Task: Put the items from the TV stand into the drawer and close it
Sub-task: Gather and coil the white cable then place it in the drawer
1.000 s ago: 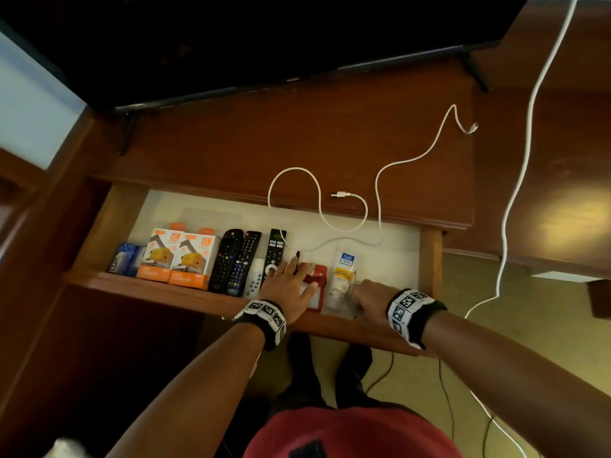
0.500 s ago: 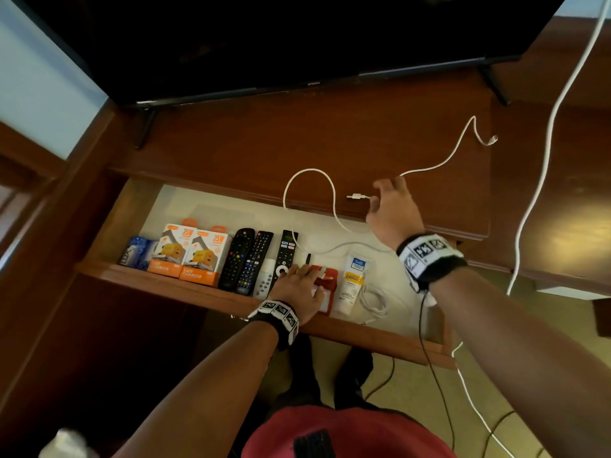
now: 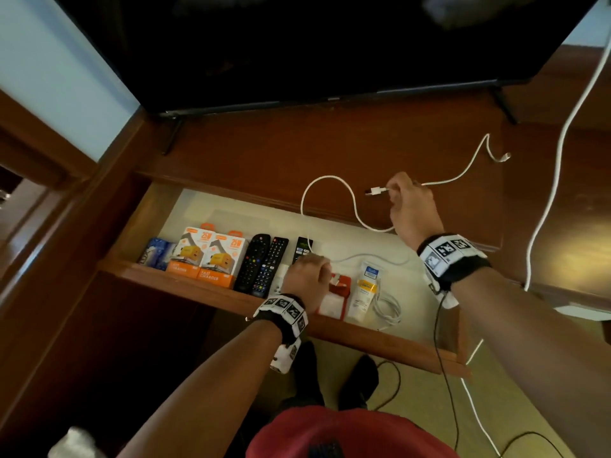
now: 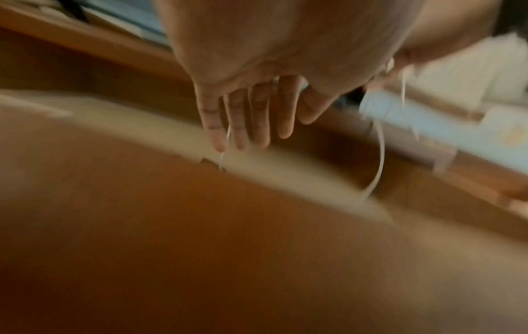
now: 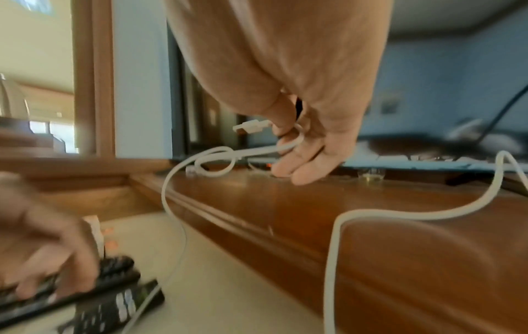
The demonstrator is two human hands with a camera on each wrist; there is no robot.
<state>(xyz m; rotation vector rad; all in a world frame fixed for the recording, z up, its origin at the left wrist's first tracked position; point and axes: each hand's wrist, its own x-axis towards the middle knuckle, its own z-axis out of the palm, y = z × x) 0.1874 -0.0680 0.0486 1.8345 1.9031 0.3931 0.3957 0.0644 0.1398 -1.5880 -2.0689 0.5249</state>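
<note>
Right hand (image 3: 411, 209) is over the TV stand top (image 3: 264, 153), its grip pinching the white charging cable (image 3: 330, 180) just behind its plug end (image 3: 375, 192); the right wrist view shows thumb and forefinger closed on the cable (image 5: 257, 151) with the connector sticking out past them. The rest of the cable loops across the stand top, drops over the front edge into the open drawer (image 3: 231, 219), and its far end (image 3: 504, 157) lies near the TV's right foot.

Left hand (image 3: 309, 276) is down in the drawer, resting by the remotes; its grip cannot be told from the head view, and the left wrist view is blurred but shows fingers (image 4: 248, 117) extended, fairly straight, a thin white strand by them.

In the drawer, left to right: blue pack (image 3: 158, 254), 2 orange charger boxes (image 3: 206, 256), 3 black remotes (image 3: 264, 262), red-and-white packet (image 3: 337, 292), white-and-yellow tube (image 3: 365, 289), coiled white cable (image 3: 386, 307). Drawer stands fully pulled out.
</note>
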